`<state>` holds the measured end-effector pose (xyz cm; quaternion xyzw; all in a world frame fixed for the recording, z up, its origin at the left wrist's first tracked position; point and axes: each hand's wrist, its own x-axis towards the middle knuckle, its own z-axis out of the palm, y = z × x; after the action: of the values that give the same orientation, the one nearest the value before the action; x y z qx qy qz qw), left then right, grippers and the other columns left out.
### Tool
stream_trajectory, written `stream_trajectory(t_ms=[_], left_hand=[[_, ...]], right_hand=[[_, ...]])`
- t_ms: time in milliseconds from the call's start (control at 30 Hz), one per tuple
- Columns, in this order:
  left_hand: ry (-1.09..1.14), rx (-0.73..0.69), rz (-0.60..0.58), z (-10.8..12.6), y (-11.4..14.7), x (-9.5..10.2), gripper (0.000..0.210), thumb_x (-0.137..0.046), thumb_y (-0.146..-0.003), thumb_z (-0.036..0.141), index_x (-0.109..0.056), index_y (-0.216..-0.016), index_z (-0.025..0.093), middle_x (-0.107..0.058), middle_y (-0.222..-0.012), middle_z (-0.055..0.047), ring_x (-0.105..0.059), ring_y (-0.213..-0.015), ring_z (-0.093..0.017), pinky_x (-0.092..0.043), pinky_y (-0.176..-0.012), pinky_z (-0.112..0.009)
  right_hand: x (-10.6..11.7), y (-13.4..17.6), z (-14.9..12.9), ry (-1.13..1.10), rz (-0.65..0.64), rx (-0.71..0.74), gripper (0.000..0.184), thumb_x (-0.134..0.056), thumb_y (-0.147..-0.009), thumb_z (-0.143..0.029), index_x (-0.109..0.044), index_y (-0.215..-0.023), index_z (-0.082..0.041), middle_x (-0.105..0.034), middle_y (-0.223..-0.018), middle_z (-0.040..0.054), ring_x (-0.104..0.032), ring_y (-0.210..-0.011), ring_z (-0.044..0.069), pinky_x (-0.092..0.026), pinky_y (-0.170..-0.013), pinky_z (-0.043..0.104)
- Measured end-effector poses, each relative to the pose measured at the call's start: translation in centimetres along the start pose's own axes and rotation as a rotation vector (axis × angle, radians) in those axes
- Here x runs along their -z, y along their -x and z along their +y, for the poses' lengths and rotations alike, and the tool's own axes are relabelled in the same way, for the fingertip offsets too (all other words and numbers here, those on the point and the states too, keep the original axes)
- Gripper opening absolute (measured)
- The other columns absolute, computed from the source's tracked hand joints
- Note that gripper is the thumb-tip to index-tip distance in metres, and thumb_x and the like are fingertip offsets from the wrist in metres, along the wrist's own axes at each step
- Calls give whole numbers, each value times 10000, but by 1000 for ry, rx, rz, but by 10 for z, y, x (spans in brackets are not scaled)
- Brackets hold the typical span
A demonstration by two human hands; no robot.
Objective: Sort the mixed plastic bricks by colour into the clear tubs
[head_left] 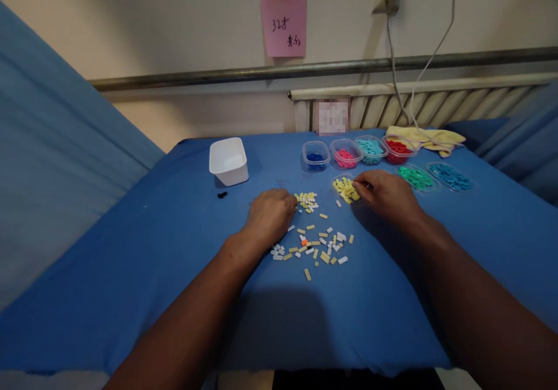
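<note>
My left hand (271,211) rests on the blue cloth with its fingers curled together, at the left edge of a small pile of yellow and white toy bricks (307,200). Whatever its fingertips may hold is hidden. Over the right rim of a clear tub of yellow bricks (344,189), my right hand (386,193) has thumb and fingers closed in a pinch; anything between them is too small to make out. Closer to me lie scattered pale yellow and white bricks (325,257), with an orange piece (304,242) among them.
Clear tubs of dark blue (315,158), pink (346,158), light blue (370,149) and red pieces (397,150) line the back. Green (415,177) and blue pieces (451,177) sit right. A white container (229,162), black piece (222,195) and yellow cloth (427,138) also lie here.
</note>
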<state>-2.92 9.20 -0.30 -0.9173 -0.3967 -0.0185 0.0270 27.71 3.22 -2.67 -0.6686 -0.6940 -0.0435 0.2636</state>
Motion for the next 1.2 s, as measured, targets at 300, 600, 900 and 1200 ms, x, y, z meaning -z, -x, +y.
stream_trajectory(t_ms=[300, 600, 900, 1200], left_hand=[[-21, 2, -13, -2, 0, 1, 253, -535, -1099, 290, -756, -1095, 167, -741, -1075, -130, -666, -1011, -311, -462, -840, -417], [-63, -91, -11, -3, -3, 1, 270, -498, -1114, 271, -756, -1120, 195, -740, -1073, -97, -676, -1013, -297, -460, -835, -424], [386, -18, 161, 1, 1, 1, 188, -610, -1061, 306, -751, -1058, 182, -771, -1019, -78, -696, -969, -265, -479, -877, -416], [1411, 194, 204, 30, -1, -18, 255, -753, -901, 407, -771, -984, 166, -745, -906, -33, -645, -800, -155, -497, -767, -292]], right_hand=[[-10, 0, 10, -21, 7, -9, 297, -583, -1025, -328, -841, -1116, -215, -838, -1111, 131, -752, -1000, 323, -539, -825, 419], [-12, 4, -12, -178, 180, 48, 271, -609, -1024, -318, -840, -1091, -193, -848, -1081, 122, -784, -983, 310, -571, -879, 414], [-24, 20, -71, -395, 33, 322, 203, -645, -1051, -257, -758, -1214, -218, -800, -1035, 85, -746, -902, 233, -584, -822, 363], [-23, 22, -90, -606, 138, 252, 150, -679, -1010, -192, -752, -1133, -238, -780, -1012, 61, -740, -892, 217, -602, -819, 354]])
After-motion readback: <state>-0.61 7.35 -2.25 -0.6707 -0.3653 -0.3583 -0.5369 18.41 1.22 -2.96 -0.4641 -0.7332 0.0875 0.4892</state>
